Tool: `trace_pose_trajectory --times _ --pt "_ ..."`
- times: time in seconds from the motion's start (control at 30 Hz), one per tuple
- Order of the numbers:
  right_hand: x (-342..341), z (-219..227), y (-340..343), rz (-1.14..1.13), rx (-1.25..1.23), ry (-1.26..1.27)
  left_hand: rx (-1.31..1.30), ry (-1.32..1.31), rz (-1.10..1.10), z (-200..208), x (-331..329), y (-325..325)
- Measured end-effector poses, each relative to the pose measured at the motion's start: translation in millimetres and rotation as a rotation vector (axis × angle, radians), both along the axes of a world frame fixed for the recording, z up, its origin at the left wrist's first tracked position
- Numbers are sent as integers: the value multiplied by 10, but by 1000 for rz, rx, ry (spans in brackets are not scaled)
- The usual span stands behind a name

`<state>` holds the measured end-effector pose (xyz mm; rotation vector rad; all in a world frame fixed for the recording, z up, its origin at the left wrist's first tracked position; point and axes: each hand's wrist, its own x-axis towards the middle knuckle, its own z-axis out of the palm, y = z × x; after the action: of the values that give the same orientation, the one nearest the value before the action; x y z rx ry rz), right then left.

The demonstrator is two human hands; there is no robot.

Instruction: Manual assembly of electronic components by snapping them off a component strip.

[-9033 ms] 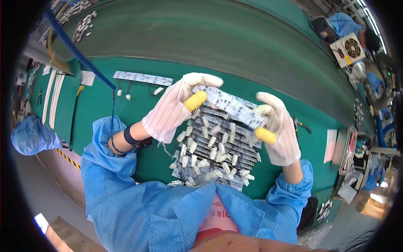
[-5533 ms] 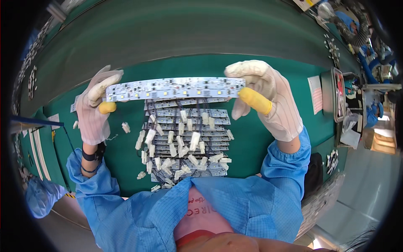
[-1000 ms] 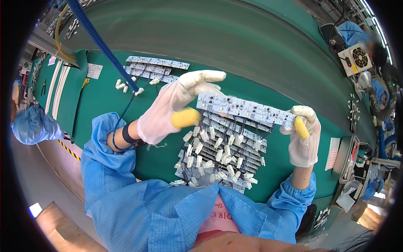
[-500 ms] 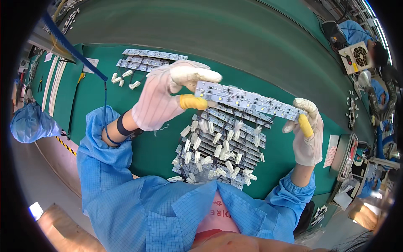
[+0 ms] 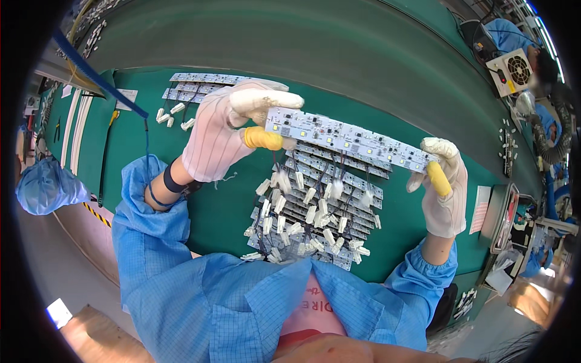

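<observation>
Both my hands hold up one long white LED circuit board [image 5: 348, 140], its component side turned toward me. My left hand [image 5: 224, 127], gloved with a yellow fingertip cover, grips the board's left end between thumb and fingers. At the other end, my gloved right hand [image 5: 445, 184] pinches the board's right tip, which sits a little lower. Beneath it lies a stack of similar boards [image 5: 327, 206] in overlapping rows, with dark wires and many white connectors [image 5: 311, 215]. Part of the stack's far edge is hidden behind the held board.
A smaller group of boards [image 5: 200, 78] lies at the far left, partly behind my left hand. A blue coiled cable [image 5: 100, 75] hangs at left. White strips [image 5: 75, 130] lie beyond it. At right stand a metal tray [image 5: 503, 221] and a fan unit [image 5: 514, 71].
The held board and my left hand have shifted slightly to the left. My right hand has stayed nearly in place, and both grips are kept.
</observation>
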<state>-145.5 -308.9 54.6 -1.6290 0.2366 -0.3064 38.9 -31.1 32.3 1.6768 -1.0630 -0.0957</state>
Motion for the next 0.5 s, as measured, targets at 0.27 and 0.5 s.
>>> trace_pose_trajectory --times 0.27,0.5 --pt "-7 169 63 32 -118 77 -111 320 -95 -27 48 13" --pt "-25 174 47 54 48 51 -77 231 -96 -114 127 38"
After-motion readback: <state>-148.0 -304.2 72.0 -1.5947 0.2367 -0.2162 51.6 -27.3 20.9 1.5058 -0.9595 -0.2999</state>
